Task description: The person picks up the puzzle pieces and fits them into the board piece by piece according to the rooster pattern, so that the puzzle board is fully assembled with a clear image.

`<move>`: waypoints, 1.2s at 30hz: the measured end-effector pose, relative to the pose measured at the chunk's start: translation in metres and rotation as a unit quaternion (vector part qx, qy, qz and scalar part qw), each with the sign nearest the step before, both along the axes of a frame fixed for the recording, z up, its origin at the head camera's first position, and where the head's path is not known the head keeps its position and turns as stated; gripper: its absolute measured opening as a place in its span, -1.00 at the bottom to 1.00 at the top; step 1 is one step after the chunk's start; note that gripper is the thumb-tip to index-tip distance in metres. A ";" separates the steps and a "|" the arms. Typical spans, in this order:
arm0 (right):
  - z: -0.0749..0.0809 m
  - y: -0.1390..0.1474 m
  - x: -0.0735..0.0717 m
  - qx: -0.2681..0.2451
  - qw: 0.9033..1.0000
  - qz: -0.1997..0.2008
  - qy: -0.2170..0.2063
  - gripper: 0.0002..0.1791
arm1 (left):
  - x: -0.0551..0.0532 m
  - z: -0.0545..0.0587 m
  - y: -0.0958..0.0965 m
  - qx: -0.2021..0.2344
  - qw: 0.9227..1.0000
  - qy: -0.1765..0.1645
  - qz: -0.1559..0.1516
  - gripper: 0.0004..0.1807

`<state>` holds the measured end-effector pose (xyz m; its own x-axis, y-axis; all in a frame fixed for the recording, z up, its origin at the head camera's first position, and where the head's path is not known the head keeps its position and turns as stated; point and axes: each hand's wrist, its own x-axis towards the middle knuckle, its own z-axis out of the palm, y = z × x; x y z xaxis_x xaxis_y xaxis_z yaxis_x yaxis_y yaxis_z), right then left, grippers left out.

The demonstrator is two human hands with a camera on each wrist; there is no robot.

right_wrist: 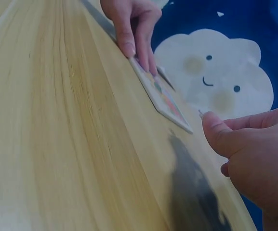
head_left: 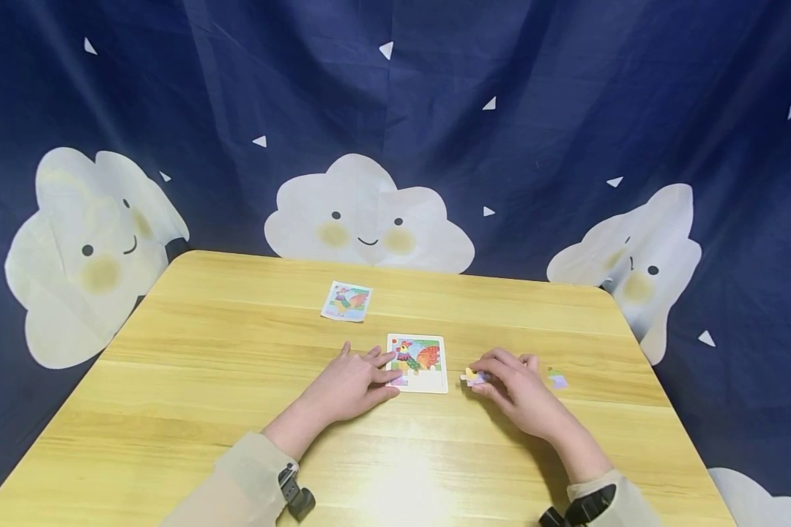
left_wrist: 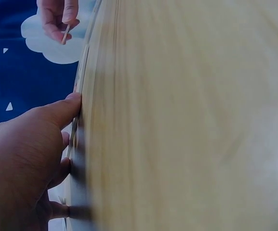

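A square puzzle board (head_left: 428,382) with a white rim lies on the table, partly filled with a colourful rooster picture. Its lower right part is bare white. My left hand (head_left: 349,384) rests on its left side with spread fingers, the fingertips over the rim and the lower left pieces. To the right of the board, my right hand (head_left: 517,388) pinches a yellow and purple puzzle piece (head_left: 472,377) between thumb and fingers, raised above the table in the right wrist view. Another puzzle piece (head_left: 556,378), green and lilac, lies just beyond that hand on the right.
A paper card (head_left: 346,301) with the same rooster picture lies behind the board, to its left. The wooden table (head_left: 237,329) reaches back to a dark blue curtain (head_left: 395,95) printed with white clouds.
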<state>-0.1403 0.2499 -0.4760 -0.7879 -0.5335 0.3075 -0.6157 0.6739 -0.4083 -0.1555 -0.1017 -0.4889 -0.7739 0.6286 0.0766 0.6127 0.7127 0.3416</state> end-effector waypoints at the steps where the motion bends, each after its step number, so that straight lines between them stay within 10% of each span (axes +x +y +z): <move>1: 0.000 -0.002 -0.001 -0.001 1.000 0.003 -0.001 -0.67 | 0.000 0.000 0.000 0.001 1.000 0.000 0.000 -0.54; 36: -0.007 -0.061 -0.010 0.002 1.000 0.027 0.010 -0.65 | 0.000 0.001 0.001 -0.002 1.000 -0.006 0.001 -0.52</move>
